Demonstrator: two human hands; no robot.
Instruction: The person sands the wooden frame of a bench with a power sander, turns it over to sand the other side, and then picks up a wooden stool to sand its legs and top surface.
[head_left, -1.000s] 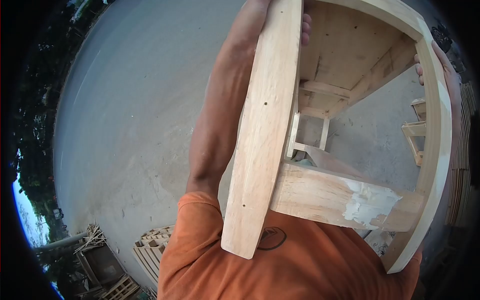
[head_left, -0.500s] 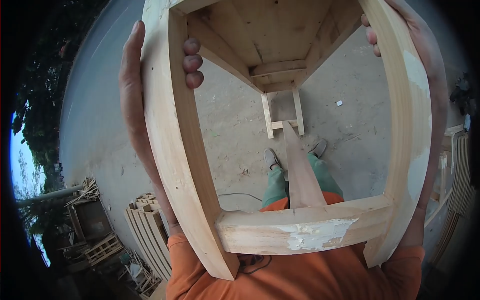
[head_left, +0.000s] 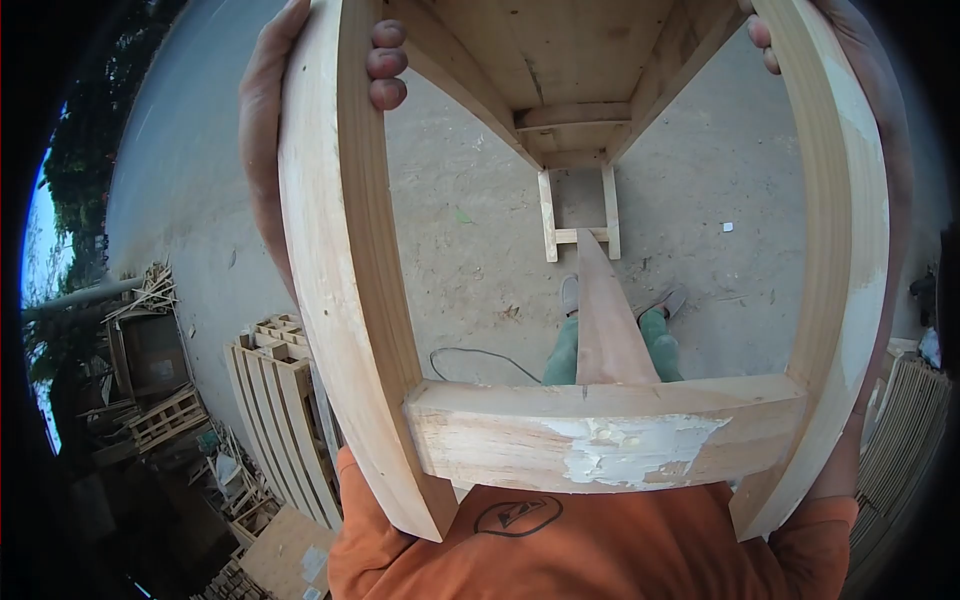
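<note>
A bare wooden bench point(head_left: 600, 437) is held up close to my chest, its underside point(head_left: 550, 50) facing me. Fingers of my left hand point(head_left: 265, 120) are wrapped round the near left leg point(head_left: 335, 200), with three fingertips showing on its inner face. On the other side, my right hand point(head_left: 870, 70) grips the near right leg point(head_left: 835, 220); part of that hand is hidden behind the wood. White filler point(head_left: 645, 448) is smeared on the near crossbar and along the right leg. A long stretcher point(head_left: 606, 320) runs away to the far pair of legs point(head_left: 581, 236), low over the ground.
Slatted wooden frames point(head_left: 275, 420) stand at the left, with scrap wood point(head_left: 165, 410) beyond them. A stack of thin boards point(head_left: 905, 440) is at the right. A dark cable point(head_left: 485, 352) lies on the concrete ground point(head_left: 470, 230) near my feet.
Both hands and the upper part of the bench sit higher in view. The far legs have shifted slightly right and up. Both hands keep hold of the legs.
</note>
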